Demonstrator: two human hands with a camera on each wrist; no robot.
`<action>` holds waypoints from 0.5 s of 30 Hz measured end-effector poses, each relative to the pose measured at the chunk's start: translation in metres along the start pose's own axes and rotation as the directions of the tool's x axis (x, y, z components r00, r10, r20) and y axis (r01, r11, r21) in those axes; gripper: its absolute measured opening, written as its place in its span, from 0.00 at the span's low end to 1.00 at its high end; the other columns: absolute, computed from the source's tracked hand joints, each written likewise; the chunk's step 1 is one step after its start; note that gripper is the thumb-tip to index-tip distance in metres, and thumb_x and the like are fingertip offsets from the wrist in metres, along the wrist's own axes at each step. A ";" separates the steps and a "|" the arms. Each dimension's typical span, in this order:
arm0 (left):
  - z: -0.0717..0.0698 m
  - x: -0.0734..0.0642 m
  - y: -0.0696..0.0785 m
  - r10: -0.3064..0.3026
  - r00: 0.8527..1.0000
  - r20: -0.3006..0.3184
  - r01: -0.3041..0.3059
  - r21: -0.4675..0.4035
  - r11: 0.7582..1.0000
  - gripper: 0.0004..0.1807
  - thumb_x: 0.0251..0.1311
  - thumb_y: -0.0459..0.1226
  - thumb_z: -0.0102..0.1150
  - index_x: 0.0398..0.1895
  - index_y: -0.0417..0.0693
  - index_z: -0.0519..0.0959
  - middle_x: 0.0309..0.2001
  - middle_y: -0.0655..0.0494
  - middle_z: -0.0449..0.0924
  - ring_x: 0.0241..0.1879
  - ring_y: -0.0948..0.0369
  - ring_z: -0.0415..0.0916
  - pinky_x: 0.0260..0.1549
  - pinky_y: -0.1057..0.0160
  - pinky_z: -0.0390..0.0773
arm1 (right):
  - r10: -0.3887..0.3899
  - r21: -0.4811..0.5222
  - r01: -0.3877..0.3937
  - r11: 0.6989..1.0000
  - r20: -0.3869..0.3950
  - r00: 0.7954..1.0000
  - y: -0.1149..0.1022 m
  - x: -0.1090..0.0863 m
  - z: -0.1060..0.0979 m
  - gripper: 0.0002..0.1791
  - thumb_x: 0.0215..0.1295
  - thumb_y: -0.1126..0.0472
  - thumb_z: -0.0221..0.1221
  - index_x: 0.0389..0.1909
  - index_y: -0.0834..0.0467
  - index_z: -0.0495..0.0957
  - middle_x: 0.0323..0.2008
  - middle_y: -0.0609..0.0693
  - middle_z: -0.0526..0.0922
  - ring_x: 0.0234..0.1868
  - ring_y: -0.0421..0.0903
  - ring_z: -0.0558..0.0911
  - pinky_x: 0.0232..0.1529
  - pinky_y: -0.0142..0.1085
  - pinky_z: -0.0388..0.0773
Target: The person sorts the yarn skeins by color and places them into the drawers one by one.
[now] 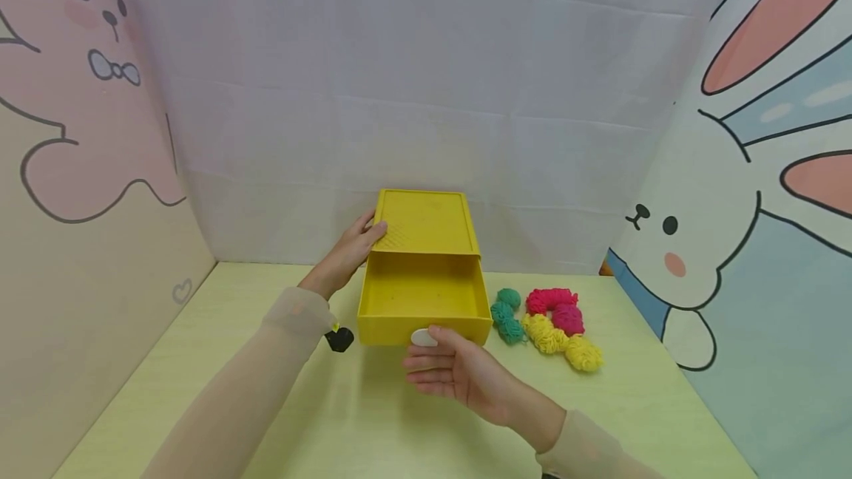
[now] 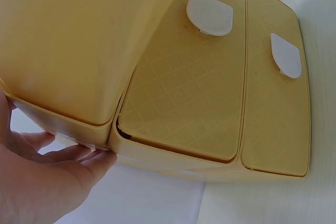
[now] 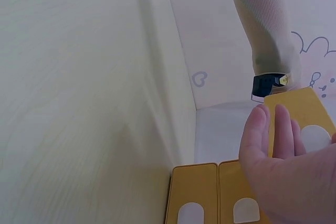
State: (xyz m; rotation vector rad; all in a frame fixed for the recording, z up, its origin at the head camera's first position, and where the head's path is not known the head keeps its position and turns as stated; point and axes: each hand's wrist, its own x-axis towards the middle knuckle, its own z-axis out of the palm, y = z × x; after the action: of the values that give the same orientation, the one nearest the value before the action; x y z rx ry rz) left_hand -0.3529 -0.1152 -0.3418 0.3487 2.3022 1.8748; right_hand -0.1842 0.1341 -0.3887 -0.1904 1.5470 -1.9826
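Yellow drawer unit [image 1: 429, 219], crosshatched fronts [image 2: 178, 93], white tabs [image 2: 211, 13], top drawer [image 1: 386, 331] out

Left hand [image 1: 349, 251] farther forward, thumb spread; right hand [image 1: 469, 377] nearer, thumb above extended fingers.

A yellow three-drawer cabinet [image 1: 429, 220] stands upright at the frame's centre, its white-tabbed top drawer [image 1: 426, 294] pulled well out.
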 end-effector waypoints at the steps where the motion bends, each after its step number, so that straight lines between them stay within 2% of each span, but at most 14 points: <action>1: 0.000 0.000 0.000 -0.001 1.000 -0.002 0.001 -0.001 1.000 0.38 0.85 0.52 0.44 0.89 0.60 0.43 0.82 0.43 0.59 0.75 0.44 0.67 0.76 0.37 0.62 | 0.000 -0.001 0.000 1.000 0.001 1.000 0.000 0.000 0.000 0.39 0.79 0.37 0.54 0.68 0.69 0.75 0.57 0.56 0.88 0.61 0.56 0.86 0.65 0.44 0.81; 9: 0.002 0.000 0.001 -0.014 1.000 -0.006 0.014 0.000 1.000 0.38 0.85 0.53 0.44 0.89 0.61 0.43 0.83 0.45 0.57 0.76 0.45 0.65 0.76 0.37 0.61 | 0.016 -0.050 -0.014 0.999 0.030 0.999 -0.001 -0.004 -0.003 0.39 0.79 0.35 0.53 0.70 0.65 0.76 0.60 0.58 0.86 0.62 0.57 0.85 0.66 0.46 0.80; 15: 0.003 -0.001 0.002 -0.018 1.000 -0.006 0.018 0.000 1.000 0.39 0.84 0.54 0.44 0.89 0.62 0.43 0.84 0.47 0.54 0.78 0.45 0.62 0.76 0.35 0.60 | 0.029 -0.120 -0.019 0.993 0.086 0.996 -0.003 -0.016 -0.020 0.37 0.82 0.38 0.50 0.74 0.63 0.72 0.65 0.60 0.82 0.66 0.60 0.82 0.67 0.47 0.79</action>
State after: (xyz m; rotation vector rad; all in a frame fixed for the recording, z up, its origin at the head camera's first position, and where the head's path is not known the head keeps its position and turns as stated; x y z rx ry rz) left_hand -0.3506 -0.1125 -0.3409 0.3210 2.3018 1.8698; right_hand -0.1819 0.1597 -0.3884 -0.3018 1.6040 -1.8401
